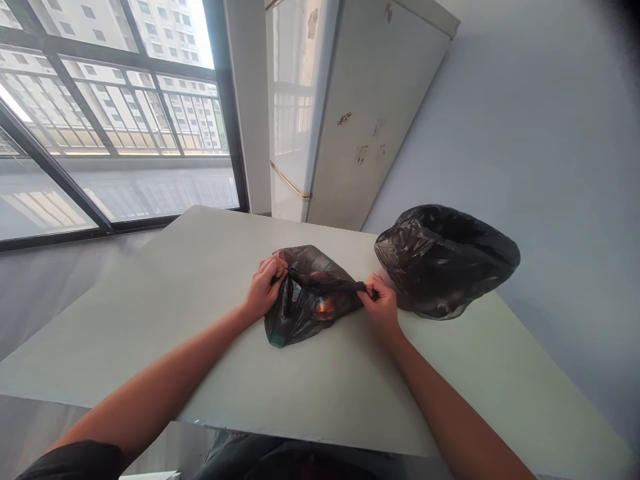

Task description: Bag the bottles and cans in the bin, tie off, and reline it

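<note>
A thin black plastic bag point(305, 323) lies on the table in front of me, with items showing dimly through it. An orange-red item and a green-cornered one can be made out, but not their kinds. My left hand point(267, 283) is closed on the left end of the bag's gathered rim. At the opposite end, my right hand point(381, 300) pinches the rim, drawing it fairly straight between both hands. Just beyond my right hand stands a second black plastic bag point(445, 260), puffed up with its mouth agape; what it holds is hidden.
The pale table point(310, 393) reaches from my lap toward a white fridge point(360, 133) with worn patches. A bluish wall point(525, 147) runs along the right side. At the left are dark-framed sliding glass doors point(120, 113), with a railing and buildings behind.
</note>
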Demonstrator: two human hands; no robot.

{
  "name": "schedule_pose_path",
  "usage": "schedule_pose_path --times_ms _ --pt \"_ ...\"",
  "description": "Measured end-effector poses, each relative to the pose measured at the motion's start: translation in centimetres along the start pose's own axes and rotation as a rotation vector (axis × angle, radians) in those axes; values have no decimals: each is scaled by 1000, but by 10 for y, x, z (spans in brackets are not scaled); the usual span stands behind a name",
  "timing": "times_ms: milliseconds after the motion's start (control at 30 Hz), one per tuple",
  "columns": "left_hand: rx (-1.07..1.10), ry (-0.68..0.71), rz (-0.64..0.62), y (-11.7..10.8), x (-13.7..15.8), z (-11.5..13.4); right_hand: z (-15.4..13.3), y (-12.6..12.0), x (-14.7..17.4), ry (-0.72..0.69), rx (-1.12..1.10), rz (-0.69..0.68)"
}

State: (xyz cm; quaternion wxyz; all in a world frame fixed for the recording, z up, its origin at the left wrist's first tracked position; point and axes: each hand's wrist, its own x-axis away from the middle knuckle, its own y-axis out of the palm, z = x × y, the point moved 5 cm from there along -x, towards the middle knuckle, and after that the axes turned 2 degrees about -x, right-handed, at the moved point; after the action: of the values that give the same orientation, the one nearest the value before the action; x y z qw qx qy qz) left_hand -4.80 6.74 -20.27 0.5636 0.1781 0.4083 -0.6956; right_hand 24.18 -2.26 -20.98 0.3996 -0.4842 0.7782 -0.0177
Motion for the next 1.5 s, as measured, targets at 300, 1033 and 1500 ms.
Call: schedule_pose_path --times_ms 300,1033,1500 --pt "621 -448 272 -12 -3 -46 -2 -16 9 39 247 278" --pt "1136 -700 289 -10 -8 -83 -82 37 45 -841 420 -377" --pt "1105 -708 368 -14 -9 -89 -94 7 42 -710 337 -317"
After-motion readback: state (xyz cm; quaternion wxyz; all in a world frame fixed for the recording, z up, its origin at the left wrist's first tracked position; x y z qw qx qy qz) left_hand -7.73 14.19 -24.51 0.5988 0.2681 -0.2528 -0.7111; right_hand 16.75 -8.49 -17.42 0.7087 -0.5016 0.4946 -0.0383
